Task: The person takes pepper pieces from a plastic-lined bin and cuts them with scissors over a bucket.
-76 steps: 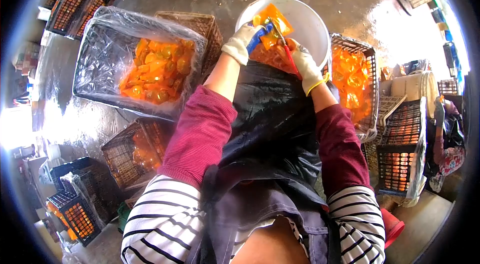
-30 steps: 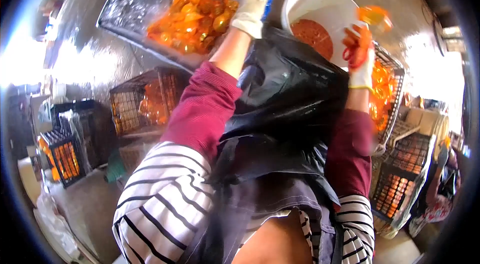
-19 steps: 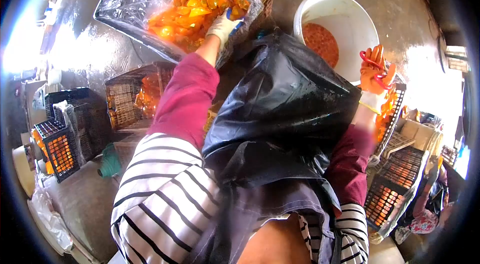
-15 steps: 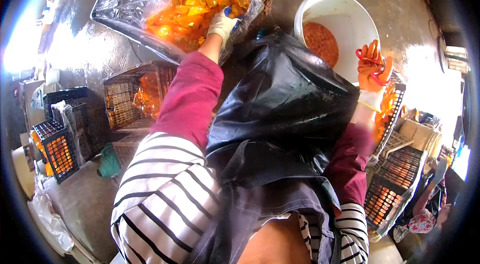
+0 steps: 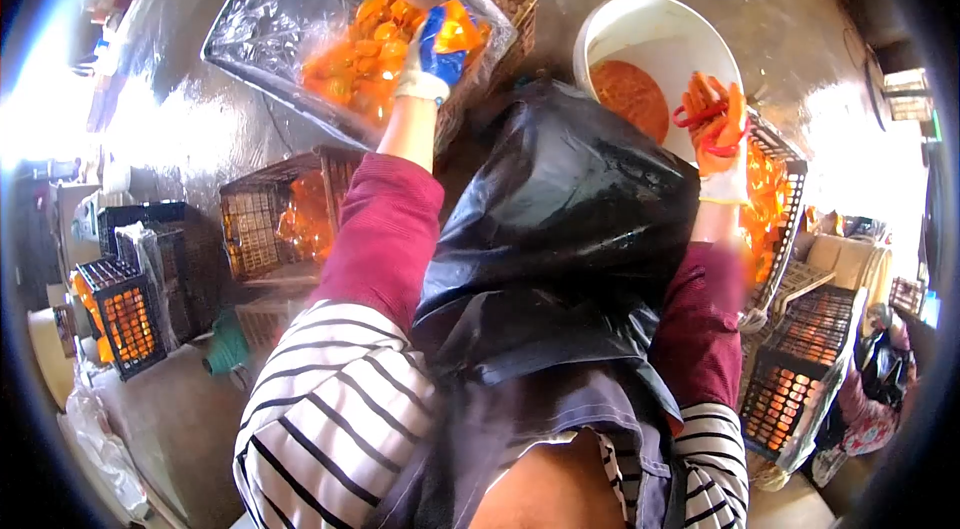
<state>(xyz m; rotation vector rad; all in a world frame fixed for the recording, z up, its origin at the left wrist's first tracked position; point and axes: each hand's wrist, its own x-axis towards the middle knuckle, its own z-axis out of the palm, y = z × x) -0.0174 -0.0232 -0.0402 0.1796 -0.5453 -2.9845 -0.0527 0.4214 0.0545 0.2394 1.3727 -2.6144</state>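
Note:
My left hand [image 5: 432,64], in a white glove with a blue palm, is above the plastic-lined crate [image 5: 255,24]. Its fingers curl round a glossy orange pepper [image 5: 458,32], and more orange peppers [image 5: 350,64] lie heaped in the liner below. On my right hand [image 5: 716,139] is an orange rubber glove with a pale cuff. Red-handled scissors [image 5: 701,113] are looped about its fingers; their blades cannot be made out. That hand is at the near right rim of a white bucket [image 5: 690,24], which contains reddish-orange wet stuff [image 5: 632,101].
To the right stands a crate of orange peppers [image 5: 765,199]. Stacked dark crates [image 5: 805,329] lie beyond it, with another person [image 5: 868,409] at the far right. On the left are a brown crate [image 5: 250,219] and black crates [image 5: 125,319]. A black apron [image 5: 560,199] covers my lap.
My left hand has lifted and turned from the heap, with an orange pepper now showing in it. My right hand has shifted slightly left with the scissors, its fingers more spread. The view has moved a little.

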